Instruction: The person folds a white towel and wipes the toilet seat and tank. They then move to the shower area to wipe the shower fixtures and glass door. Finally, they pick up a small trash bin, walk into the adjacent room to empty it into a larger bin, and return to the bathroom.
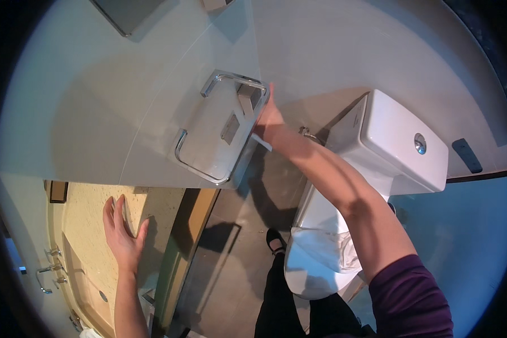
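Note:
My right hand (271, 116) reaches to the outer edge of a wall-mounted chrome towel rack (226, 126). Its fingers are mostly hidden behind the rack, so its grip cannot be told. Inside the rack's frame show a boxy metal holder (248, 98) and a small square plate. A white strip, perhaps paper (262, 143), sticks out below my right hand. My left hand (125, 236) hovers over the speckled stone countertop (91, 211), its fingers apart and holding nothing. Over the closed lid of the white toilet (310, 274) lies a crumpled white cloth (346, 251).
At the left are a basin (88, 291) and a wall-mounted chrome faucet (48, 268). The toilet tank (405, 139) stands at the right against the wall. A dark tray (58, 192) sits at the counter's far corner. My legs and one black shoe (275, 241) are beside the toilet.

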